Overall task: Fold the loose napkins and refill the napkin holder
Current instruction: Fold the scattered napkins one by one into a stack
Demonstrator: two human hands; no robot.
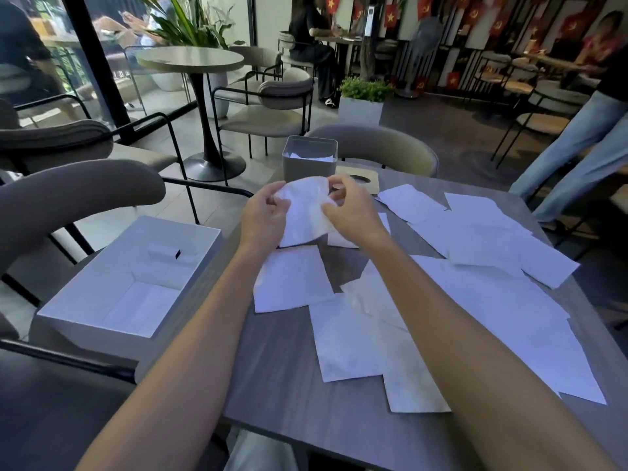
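Note:
A white napkin [304,209] is held up above the grey table [299,406], bent between both hands. My left hand [263,217] pinches its left edge. My right hand [350,209] pinches its right side, with fingers curled over the top edge. Beyond the hands stands the grey square napkin holder [307,164], open at the top, with some white paper inside. Its tan lid [362,180] with an oval slot lies flat beside it on the right. Several loose white napkins [475,253] lie spread flat over the table's middle and right.
An open white cardboard box [85,304] sits on a chair seat to the left of the table. Padded chairs [384,144] ring the table. A person in jeans [584,147] stands at the far right. Round table and plants stand behind.

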